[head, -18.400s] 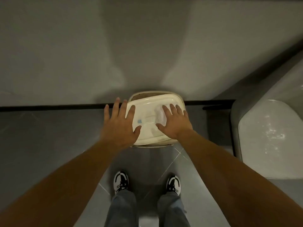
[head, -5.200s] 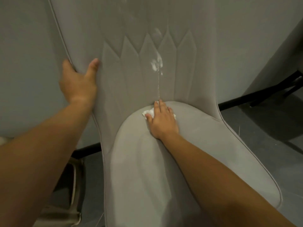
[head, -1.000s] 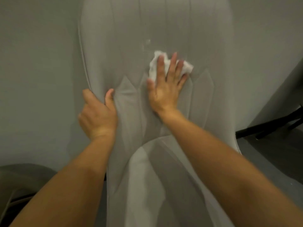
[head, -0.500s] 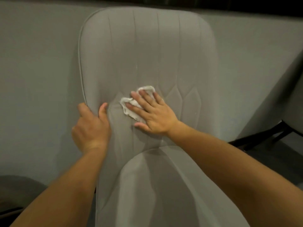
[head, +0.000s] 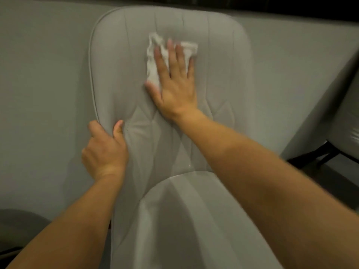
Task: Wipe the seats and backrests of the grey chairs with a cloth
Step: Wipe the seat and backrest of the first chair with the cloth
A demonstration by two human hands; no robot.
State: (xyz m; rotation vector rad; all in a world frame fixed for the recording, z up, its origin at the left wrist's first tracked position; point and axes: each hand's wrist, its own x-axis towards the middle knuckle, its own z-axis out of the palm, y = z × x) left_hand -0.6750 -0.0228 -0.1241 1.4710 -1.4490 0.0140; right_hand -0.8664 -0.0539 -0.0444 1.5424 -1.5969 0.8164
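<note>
Head view, and I'm looking straight down at a grey chair, its backrest (head: 171, 78) filling the upper middle and its seat (head: 194, 220) running down toward the bottom edge. My right hand (head: 174, 82) is flat on the upper backrest, fingers straight and spread, pressing a crumpled white cloth (head: 155, 55) against the upholstery. The cloth pokes out above and to both sides of the fingertips, just below the chair's top edge. That grip is an open palm pushing, not a pinch. My left hand (head: 104, 150) is lower down on the chair's left edge, fingers curled round behind the piped rim and thumb lying on the front face, so it is clamped onto the backrest. The stitched diamond pattern sits between the two hands, and a thin wet streak glints just above where the seat meets the backrest. Behind the chair is a plain grey wall (head: 44, 74). At the right edge I can see part of a second grey chair (head: 349, 117) with dark legs (head: 318, 154) beneath it.
</note>
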